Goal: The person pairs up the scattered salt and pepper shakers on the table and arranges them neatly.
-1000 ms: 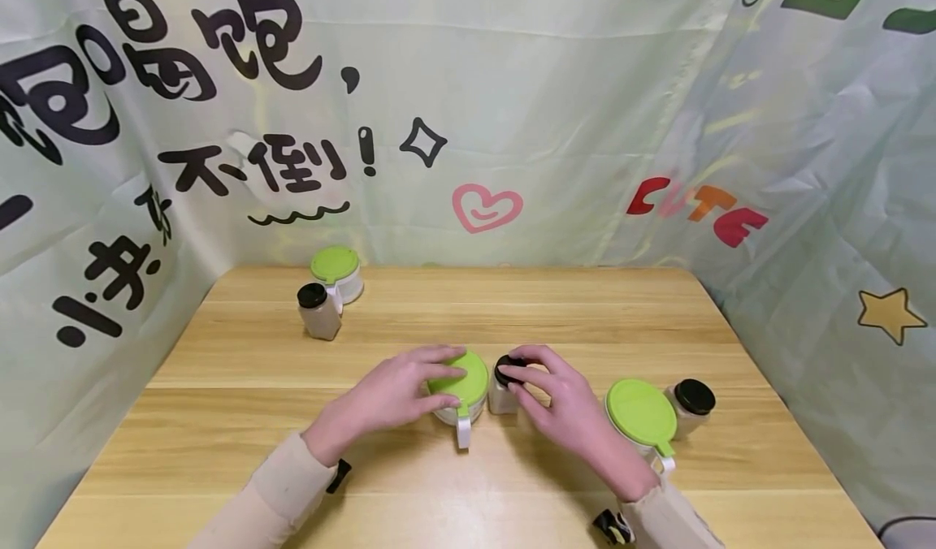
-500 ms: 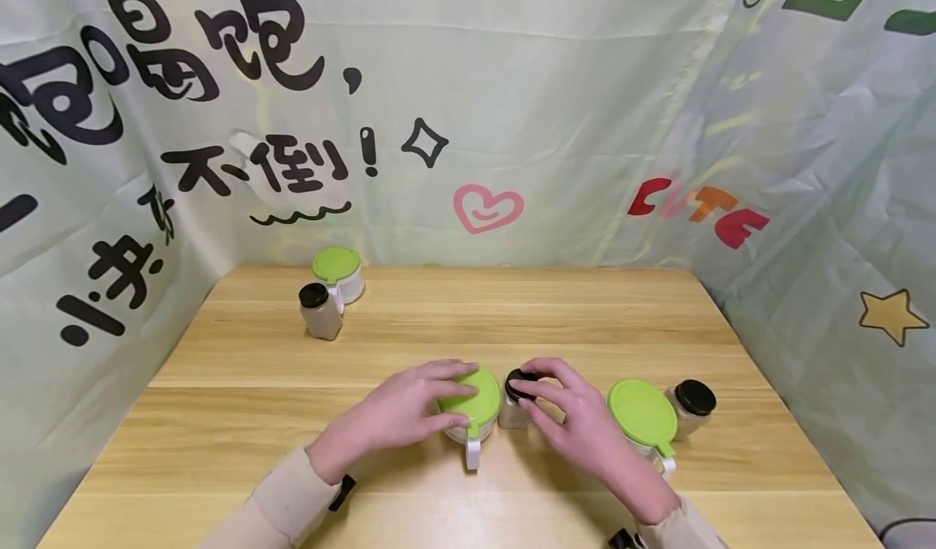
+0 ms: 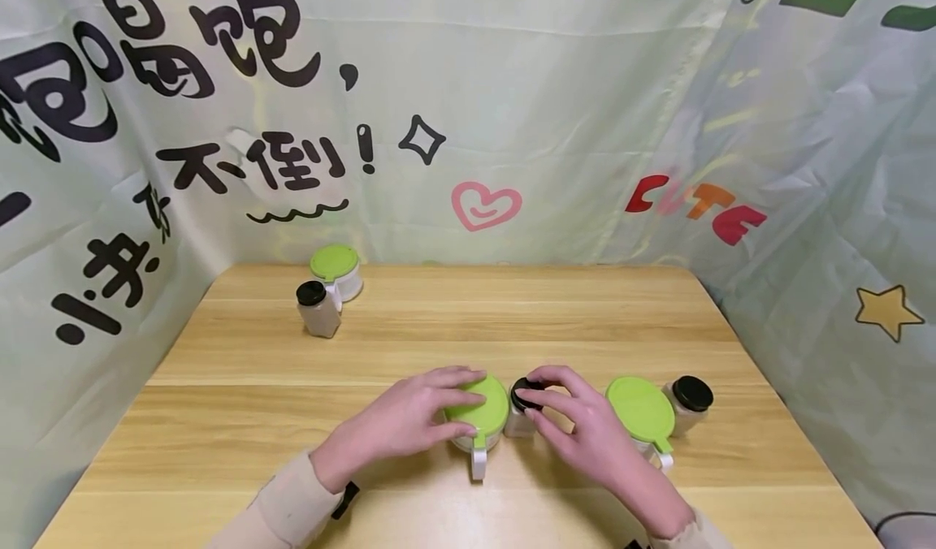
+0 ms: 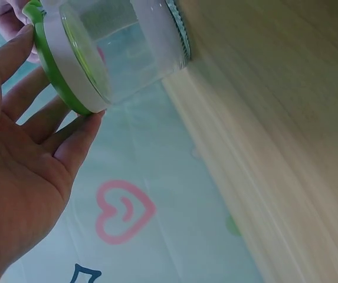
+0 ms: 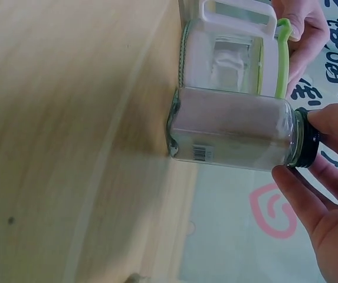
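Green-lidded jar (image 5: pixel 230 62): left hand (image 3: pixel 405 411), fingers half-spread, gripped its lid (image 3: pixel 493 401). At jar's three o'clock, right hand (image 3: pixel 588 427), half-curled, pinched black-capped bottle (image 3: pixel 520 424).

The left hand (image 3: pixel 409 413) grips a round, green-lidded, white-handled jar (image 3: pixel 493 407), and the right hand (image 3: pixel 588 427) a greyish, black-capped bottle (image 3: pixel 519 427) beside it; another green-lidded jar (image 3: pixel 641 409) and another black-capped bottle (image 3: pixel 687 407) stand farther right on the pale wood-grained table (image 3: pixel 453 317).

Middle green-lidded jar (image 3: pixel 478 403) and black-capped bottle (image 3: pixel 519 425) now sit nearer the person and slightly further right vs 1 s ago. Left hand (image 3: pixel 405 415) and right hand (image 3: pixel 585 423) shifted with them, mostly in the first half second.
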`<state>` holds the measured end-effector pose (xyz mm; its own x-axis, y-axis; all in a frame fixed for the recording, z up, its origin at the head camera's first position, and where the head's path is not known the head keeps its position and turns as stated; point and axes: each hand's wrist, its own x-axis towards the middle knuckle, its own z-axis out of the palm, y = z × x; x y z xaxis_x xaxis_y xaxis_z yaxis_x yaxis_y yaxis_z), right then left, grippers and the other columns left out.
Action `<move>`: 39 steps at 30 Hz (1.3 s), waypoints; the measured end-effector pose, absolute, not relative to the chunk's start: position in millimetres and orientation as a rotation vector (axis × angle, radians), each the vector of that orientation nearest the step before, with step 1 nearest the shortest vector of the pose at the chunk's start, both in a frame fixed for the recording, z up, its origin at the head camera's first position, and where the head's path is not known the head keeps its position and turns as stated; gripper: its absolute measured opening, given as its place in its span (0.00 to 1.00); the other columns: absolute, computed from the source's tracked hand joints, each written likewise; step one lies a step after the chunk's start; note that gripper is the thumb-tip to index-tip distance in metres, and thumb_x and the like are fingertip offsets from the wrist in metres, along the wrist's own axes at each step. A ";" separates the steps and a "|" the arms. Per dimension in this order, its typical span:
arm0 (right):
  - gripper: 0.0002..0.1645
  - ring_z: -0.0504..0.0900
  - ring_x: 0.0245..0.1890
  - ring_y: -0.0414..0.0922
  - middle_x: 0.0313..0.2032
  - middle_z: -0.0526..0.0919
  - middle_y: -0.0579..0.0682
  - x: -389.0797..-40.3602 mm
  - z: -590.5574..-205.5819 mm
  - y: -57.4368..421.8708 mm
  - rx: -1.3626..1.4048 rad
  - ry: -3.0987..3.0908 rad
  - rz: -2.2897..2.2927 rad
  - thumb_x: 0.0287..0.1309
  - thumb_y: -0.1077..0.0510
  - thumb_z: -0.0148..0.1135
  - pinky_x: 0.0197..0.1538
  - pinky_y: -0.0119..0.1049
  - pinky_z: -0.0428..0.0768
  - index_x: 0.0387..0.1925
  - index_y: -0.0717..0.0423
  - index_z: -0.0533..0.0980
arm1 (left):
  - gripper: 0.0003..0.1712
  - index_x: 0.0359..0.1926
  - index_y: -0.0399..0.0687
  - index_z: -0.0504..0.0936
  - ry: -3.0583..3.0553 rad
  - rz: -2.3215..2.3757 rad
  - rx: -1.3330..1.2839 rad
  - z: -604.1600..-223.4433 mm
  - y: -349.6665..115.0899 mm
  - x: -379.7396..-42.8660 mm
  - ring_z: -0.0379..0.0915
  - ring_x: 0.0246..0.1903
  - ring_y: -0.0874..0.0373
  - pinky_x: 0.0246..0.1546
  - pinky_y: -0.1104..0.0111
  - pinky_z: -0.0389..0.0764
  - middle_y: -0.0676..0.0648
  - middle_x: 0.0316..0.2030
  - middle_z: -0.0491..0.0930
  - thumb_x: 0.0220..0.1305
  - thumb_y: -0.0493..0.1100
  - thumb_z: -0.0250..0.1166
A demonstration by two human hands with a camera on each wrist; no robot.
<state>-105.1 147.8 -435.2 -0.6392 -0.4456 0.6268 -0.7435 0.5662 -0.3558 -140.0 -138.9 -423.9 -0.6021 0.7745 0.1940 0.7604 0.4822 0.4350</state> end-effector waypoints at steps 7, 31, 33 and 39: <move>0.19 0.84 0.52 0.47 0.54 0.83 0.50 -99.3 -433.8 152.6 0.962 -2.330 0.824 0.56 0.63 0.75 0.59 0.33 0.82 0.50 0.50 0.88 | 0.29 0.64 0.51 0.83 2.680 0.712 1.436 -424.6 -136.0 -136.0 0.66 0.73 0.50 0.72 0.55 0.69 0.47 0.74 0.69 0.70 0.60 0.67; 0.25 0.81 0.62 0.52 0.65 0.80 0.53 -114.5 -401.4 149.4 0.996 -2.326 0.711 0.74 0.46 0.62 0.69 0.33 0.74 0.65 0.54 0.79 | 0.27 0.65 0.50 0.82 2.832 0.843 1.425 -416.4 -155.2 -147.3 0.70 0.70 0.54 0.69 0.56 0.74 0.52 0.72 0.72 0.71 0.54 0.68; 0.27 0.80 0.63 0.52 0.66 0.79 0.53 -118.6 -393.9 147.1 1.014 -2.330 0.702 0.74 0.47 0.62 0.69 0.33 0.74 0.67 0.55 0.77 | 0.27 0.66 0.50 0.81 2.872 0.891 1.402 -414.5 -159.5 -150.7 0.73 0.68 0.54 0.68 0.56 0.76 0.51 0.70 0.74 0.71 0.52 0.69; 0.29 0.79 0.65 0.51 0.68 0.77 0.53 -136.3 -371.2 135.0 1.084 -2.309 0.679 0.70 0.52 0.67 0.63 0.49 0.82 0.68 0.56 0.76 | 0.27 0.67 0.51 0.81 3.002 1.016 1.320 -404.7 -176.7 -163.6 0.77 0.63 0.53 0.64 0.56 0.79 0.50 0.65 0.79 0.70 0.49 0.70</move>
<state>-136.3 135.0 -371.2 -0.5598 -0.5504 0.6194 -0.7982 0.5589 -0.2247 -163.6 -176.7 -404.7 -0.6686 0.5730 0.4740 0.7431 0.5391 0.3965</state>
